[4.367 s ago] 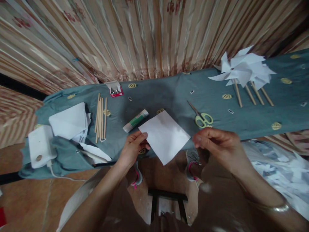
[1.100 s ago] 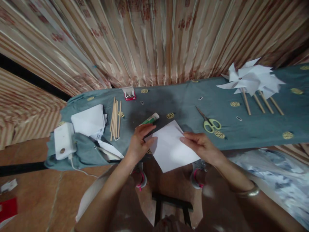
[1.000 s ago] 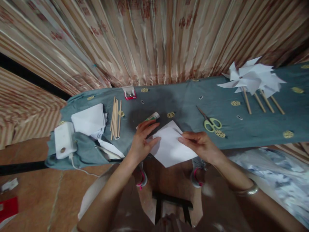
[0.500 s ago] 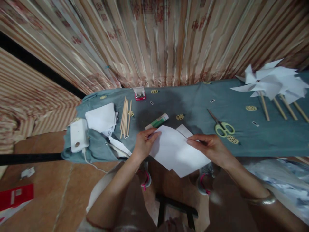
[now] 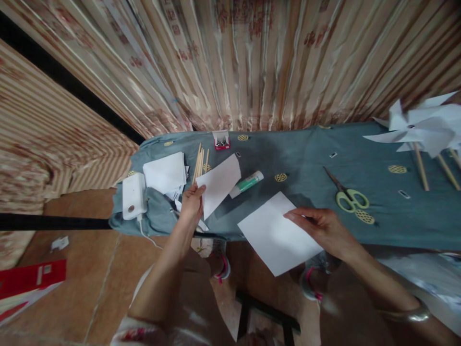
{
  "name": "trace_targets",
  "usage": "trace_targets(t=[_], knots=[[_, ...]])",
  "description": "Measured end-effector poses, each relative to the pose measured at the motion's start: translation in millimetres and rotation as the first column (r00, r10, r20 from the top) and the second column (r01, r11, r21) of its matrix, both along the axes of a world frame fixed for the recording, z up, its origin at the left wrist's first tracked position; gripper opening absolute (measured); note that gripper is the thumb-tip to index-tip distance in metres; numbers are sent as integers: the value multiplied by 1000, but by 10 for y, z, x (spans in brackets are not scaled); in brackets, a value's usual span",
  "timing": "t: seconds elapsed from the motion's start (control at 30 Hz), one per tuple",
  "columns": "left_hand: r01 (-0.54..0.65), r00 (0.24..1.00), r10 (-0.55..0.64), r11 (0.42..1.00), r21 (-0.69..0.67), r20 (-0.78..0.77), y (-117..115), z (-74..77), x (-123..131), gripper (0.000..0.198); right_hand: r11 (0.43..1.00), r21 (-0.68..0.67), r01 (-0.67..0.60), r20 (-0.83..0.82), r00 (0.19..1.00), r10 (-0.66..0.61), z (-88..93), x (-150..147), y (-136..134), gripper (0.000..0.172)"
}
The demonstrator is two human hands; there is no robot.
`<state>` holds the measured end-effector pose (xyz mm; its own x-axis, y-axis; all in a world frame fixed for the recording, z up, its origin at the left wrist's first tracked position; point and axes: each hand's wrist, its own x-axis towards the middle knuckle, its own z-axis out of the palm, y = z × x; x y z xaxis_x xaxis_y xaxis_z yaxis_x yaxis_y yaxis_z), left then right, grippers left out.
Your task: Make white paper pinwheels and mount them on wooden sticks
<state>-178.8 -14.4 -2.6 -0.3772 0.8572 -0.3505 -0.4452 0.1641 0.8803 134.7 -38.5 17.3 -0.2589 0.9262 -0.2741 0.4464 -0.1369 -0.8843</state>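
Observation:
My left hand (image 5: 193,201) pinches the lower left edge of a white sheet of paper (image 5: 221,180), raised at a tilt and covering part of the wooden sticks (image 5: 199,161). A second sheet, a white paper square (image 5: 275,235), is gripped near its right edge between the thumb and fingers of my right hand (image 5: 317,226); its near corner hangs past the table edge. Between the two papers a green and white glue stick (image 5: 248,183) lies on the cloth. Green-handled scissors (image 5: 347,194) rest beyond my right hand, blades pointing away.
White paper pinwheels (image 5: 419,127) on sticks lie at the right end of the blue-green tablecloth (image 5: 306,168). A red box (image 5: 222,140) of small metal pieces stands at the back. To the left are a paper stack (image 5: 165,172) and a white device (image 5: 133,194) with a cord.
The two papers, overlapping before, are now apart. My left hand has carried one left and up, while my right hand keeps the other. The view has shifted slightly left.

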Motion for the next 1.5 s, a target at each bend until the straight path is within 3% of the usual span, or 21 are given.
trace_targets(t=[0.4,0.73,0.9,1.07,1.23,1.37,1.43,1.47,1.5], knots=[[-332,911,362,927,-173,195,-47,142,-82,33,999,33,-29,58,998,27,37,-28,-23,43],[-414,868,448,891,-184,214,53,300,-142,38,1000,22,-19,57,998,18,55,4,-62,47],[-428,827,472,881,-202,305,64,315,-77,30,999,38,-19,65,998,17,100,44,-83,48],[-364,869,419,902,-234,262,-11,368,-33,25,997,73,-16,75,997,11,118,69,-87,48],[-317,903,374,911,-263,210,-379,453,-62,20,996,90,-2,78,997,-5,113,110,-93,44],[-268,963,267,961,-71,-25,-752,407,36,24,996,89,30,49,998,-34,130,141,-83,42],[-88,961,107,992,86,-257,-831,366,180,40,995,70,66,1,998,-66,134,145,-60,39],[71,908,-8,988,134,-420,-833,347,276,45,994,51,94,-34,995,-92,131,146,-41,38],[264,801,-137,954,139,-582,-814,330,383,46,991,30,131,-75,989,-129,123,146,-17,37]])
